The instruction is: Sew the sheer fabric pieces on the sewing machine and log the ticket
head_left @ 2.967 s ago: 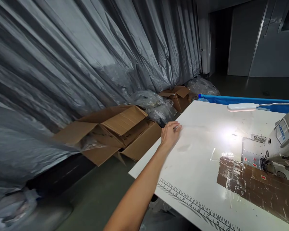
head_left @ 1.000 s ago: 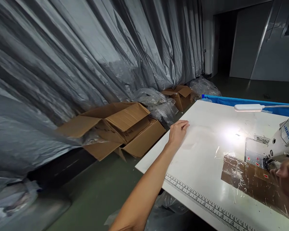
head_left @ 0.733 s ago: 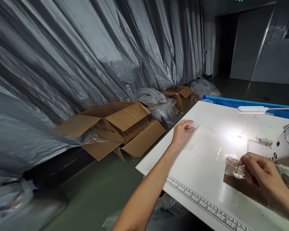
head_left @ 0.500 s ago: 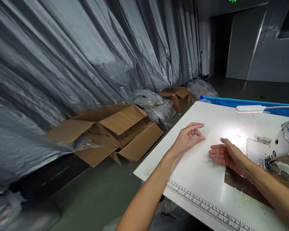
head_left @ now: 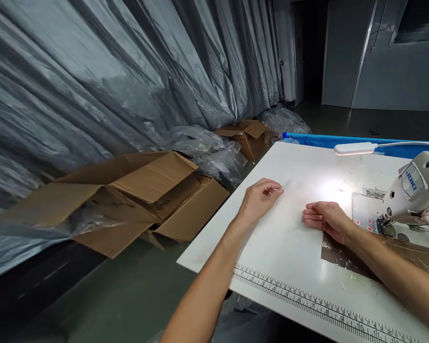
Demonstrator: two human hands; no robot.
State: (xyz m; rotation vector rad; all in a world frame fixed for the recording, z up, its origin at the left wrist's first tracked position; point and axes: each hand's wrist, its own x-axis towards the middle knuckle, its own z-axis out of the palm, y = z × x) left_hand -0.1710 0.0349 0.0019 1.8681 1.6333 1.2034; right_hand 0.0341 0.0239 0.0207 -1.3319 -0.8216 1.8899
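My left hand (head_left: pixel 259 201) is raised over the white sewing table (head_left: pixel 275 247). Its thumb and fingertips are drawn together in a pinch; anything between them is too small or hidden to make out. Facing it, my right hand (head_left: pixel 327 219) has its fingers stretched out side by side, the thumb lying close along them, and no held item shows. Under my right wrist lies a dark brown flat piece (head_left: pixel 338 255) with pale scraps of thread on it. To the right stands a white JUKI sewing machine (head_left: pixel 414 186), its needle area beyond my right forearm.
A lamp (head_left: pixel 355 149) on a bendable neck lights the tabletop. A printed ruler (head_left: pixel 300 302) runs along the near edge. Left of the table, an open cardboard box (head_left: pixel 157 183), clear plastic bags (head_left: pixel 214 152) and another box (head_left: pixel 248 136) sit by a silver curtain (head_left: pixel 128 71).
The view has swung right, so the table sits further left. My left thumb and fingers have closed into a pinch. My right thumb has come down against its fingers.
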